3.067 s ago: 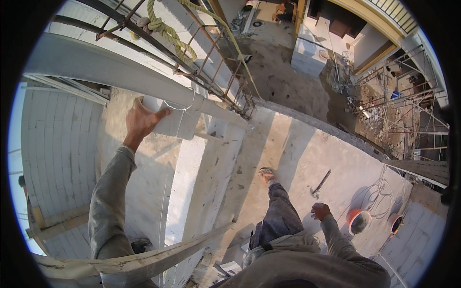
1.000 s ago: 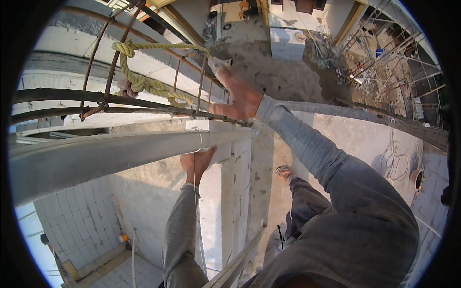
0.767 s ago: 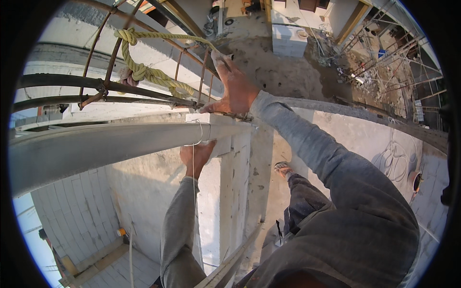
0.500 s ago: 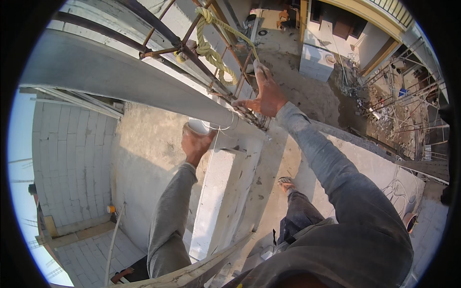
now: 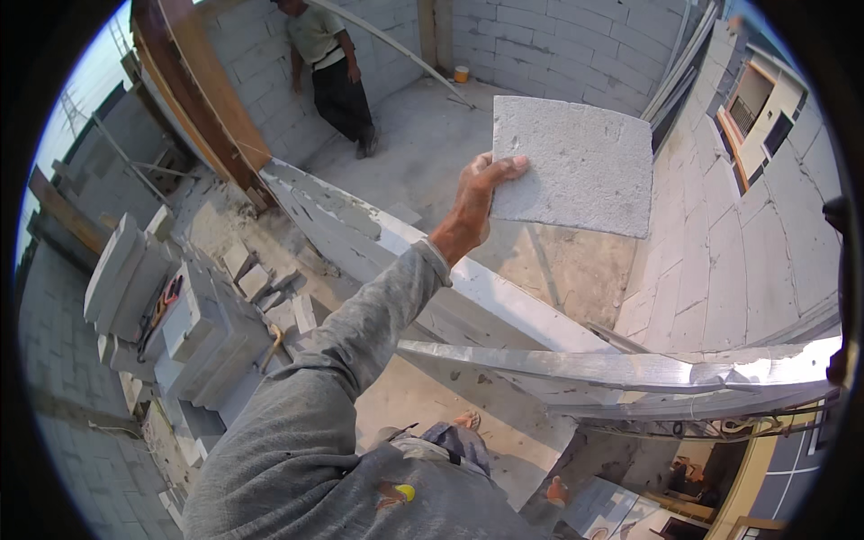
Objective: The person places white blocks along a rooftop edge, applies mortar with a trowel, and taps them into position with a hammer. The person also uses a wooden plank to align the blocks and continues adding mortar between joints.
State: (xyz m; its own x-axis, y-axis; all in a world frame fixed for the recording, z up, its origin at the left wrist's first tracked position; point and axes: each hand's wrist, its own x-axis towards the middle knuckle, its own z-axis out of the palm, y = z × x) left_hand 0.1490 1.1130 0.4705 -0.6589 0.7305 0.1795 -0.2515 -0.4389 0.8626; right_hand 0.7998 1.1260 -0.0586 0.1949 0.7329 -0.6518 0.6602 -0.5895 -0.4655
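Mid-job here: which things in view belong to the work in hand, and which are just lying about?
In hand:
- flat square grey concrete block, raised and gripped at its left edge by the left hand
- half-built grey block wall below it

Lying about:
- stacked grey blocks
- small orange bucket
- long pale metal beam
- another person standing

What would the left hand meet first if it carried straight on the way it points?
The grey block that the left hand grips; past it, probably the far wall, depth unclear.
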